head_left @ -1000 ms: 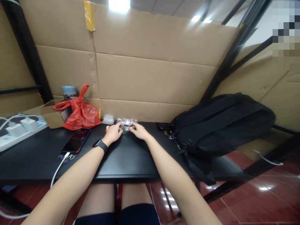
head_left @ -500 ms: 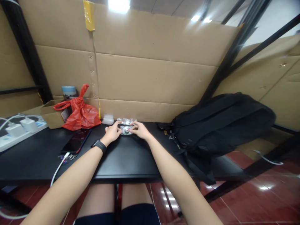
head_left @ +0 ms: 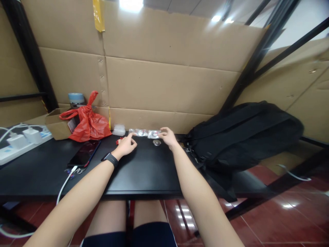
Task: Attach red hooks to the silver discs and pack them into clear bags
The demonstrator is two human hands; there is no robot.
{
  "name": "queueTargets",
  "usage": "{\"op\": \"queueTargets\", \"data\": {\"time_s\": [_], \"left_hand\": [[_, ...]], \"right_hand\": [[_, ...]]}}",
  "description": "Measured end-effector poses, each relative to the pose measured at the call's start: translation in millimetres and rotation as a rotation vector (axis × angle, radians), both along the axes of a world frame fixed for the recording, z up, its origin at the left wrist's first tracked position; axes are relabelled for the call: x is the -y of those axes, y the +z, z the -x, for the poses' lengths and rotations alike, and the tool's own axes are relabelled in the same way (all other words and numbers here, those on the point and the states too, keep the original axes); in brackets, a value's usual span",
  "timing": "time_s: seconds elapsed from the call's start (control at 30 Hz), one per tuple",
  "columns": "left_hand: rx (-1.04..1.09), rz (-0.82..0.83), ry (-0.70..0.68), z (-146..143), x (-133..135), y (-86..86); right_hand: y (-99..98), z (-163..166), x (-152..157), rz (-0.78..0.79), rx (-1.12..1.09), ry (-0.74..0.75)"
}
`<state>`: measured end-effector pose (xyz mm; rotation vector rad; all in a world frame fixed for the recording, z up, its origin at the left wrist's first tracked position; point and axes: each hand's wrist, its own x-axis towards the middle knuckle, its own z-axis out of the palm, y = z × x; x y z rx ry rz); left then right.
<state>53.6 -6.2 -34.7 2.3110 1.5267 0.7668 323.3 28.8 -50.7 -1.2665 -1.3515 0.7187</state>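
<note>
At the back of the black table, several small clear plastic packets point(head_left: 141, 132) lie in a row against the cardboard. My right hand point(head_left: 169, 137) pinches the edge of a clear packet point(head_left: 153, 134) with a bit of red in it, at the row's right end. Just in front of that packet lies a small round, shiny disc-like piece point(head_left: 156, 142). My left hand point(head_left: 125, 145) has its index finger stretched out to the left end of the row, thumb apart, holding nothing. A small red item point(head_left: 119, 140) shows partly behind that hand; its kind is unclear.
A stack of clear plastic pieces point(head_left: 118, 129) stands by the red plastic bag point(head_left: 89, 123) and cardboard box point(head_left: 58, 125). On the left are a phone point(head_left: 84, 153) with a cable and a power strip point(head_left: 24, 145). A black backpack point(head_left: 244, 137) occupies the right side.
Both hands were close together over a packet with a round piece. My right hand has moved right with a packet, the hands are apart, and the round piece lies bare on the table.
</note>
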Motion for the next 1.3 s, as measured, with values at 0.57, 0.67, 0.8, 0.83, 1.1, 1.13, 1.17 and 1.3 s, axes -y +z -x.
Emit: {"op": "queueTargets", "data": {"time_s": [0.57, 0.67, 0.8, 0.83, 1.1, 1.13, 1.17, 1.3], "left_hand": [[-0.020, -0.005, -0.053, 1, -7, -9.0], [-0.016, -0.013, -0.077, 1, -7, -9.3], [-0.021, -0.014, -0.067, 0, -8, -10.1], [-0.022, -0.013, -0.068, 0, -8, -10.2], [-0.020, -0.003, -0.074, 1, -6, -7.4], [-0.021, -0.006, -0.076, 1, -6, -7.1], [-0.023, -0.010, -0.078, 0, -6, -6.9], [-0.041, -0.022, -0.070, 0, -5, -6.3]], "right_hand": [[-1.8, 2, -12, 0.331, 0.930, -0.540], [-2.4, 3, -14, 0.337, 0.920, -0.546], [-4.3, 3, -15, 0.301, 0.935, -0.536], [-4.7, 3, -15, 0.288, 0.933, -0.524], [-0.6, -3, -8, 0.152, 0.939, -0.410], [0.0, -5, -7, 0.159, 0.957, -0.381], [0.4, -6, -6, 0.177, 0.971, -0.353], [-1.2, -6, -6, 0.247, 0.992, -0.294]]}}
